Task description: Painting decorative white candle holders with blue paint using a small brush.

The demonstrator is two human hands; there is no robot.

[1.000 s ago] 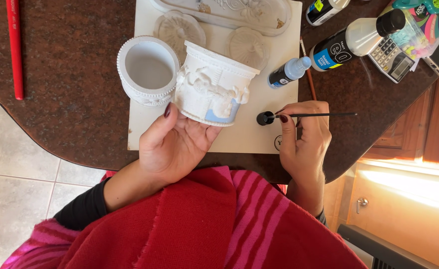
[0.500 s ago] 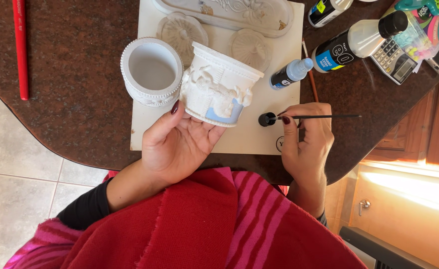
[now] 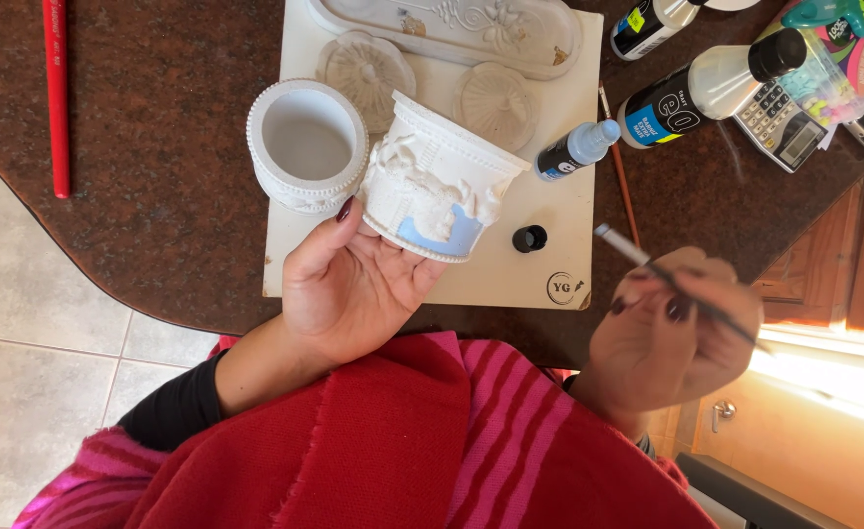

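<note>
The left hand's fingers (image 3: 339, 257) are curled under and around a white moulded plaster pot with raised relief figures (image 3: 439, 181), cradling it tilted on the palm above the counter's near edge. The right hand's fingers (image 3: 672, 304) pinch a thin dark-handled paintbrush (image 3: 669, 279), blurred, raised off to the right and well apart from the pot.

One pale blue patch shows on the pot's lower band; the rest of its surface reads bare white, so the painting looks barely begun.

Beside it on the cream board (image 3: 549, 211) stand a second round white beaded pot (image 3: 306, 145), unpainted, a small black cap (image 3: 529, 238) and a small blue-tipped paint bottle (image 3: 577, 150), uncapped.
</note>
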